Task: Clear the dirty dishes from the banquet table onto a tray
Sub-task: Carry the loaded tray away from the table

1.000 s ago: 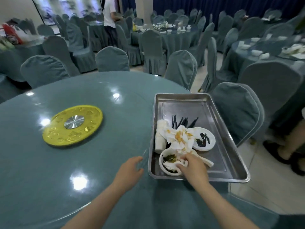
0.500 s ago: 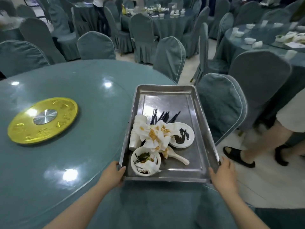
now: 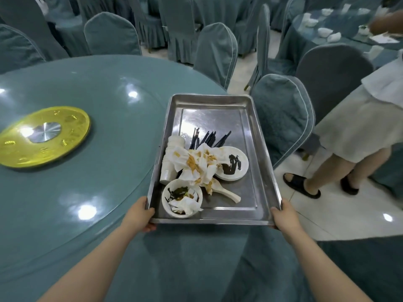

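We grip the near corners of the rectangular stainless-steel tray (image 3: 250, 131): our left hand (image 3: 139, 214) curls round the near-left corner, thumb on the rim, and our right hand (image 3: 283, 215) clasps the near-right corner the same way. The tray sits at the edge of the round teal glass-topped banquet table (image 3: 87, 171), partly overhanging it toward the aisle. We judge the metal stiff and slick, so a hold at both sides of the short end suits it, though hands nearer the middle of the long sides would steady it better. The load lies toward us: a white ceramic bowl (image 3: 182, 201) with greens and a crumpled tissue, a white spoon (image 3: 226, 192), stained white paper napkins (image 3: 196, 164), stacked white cups (image 3: 171, 158), a small white sauce plate (image 3: 232, 164) and black chopsticks (image 3: 209, 138). The crockery is fragile and would slide if we tilt. Further out lie a gold turntable disc (image 3: 43, 136) and covered grey-blue chairs (image 3: 281, 114)
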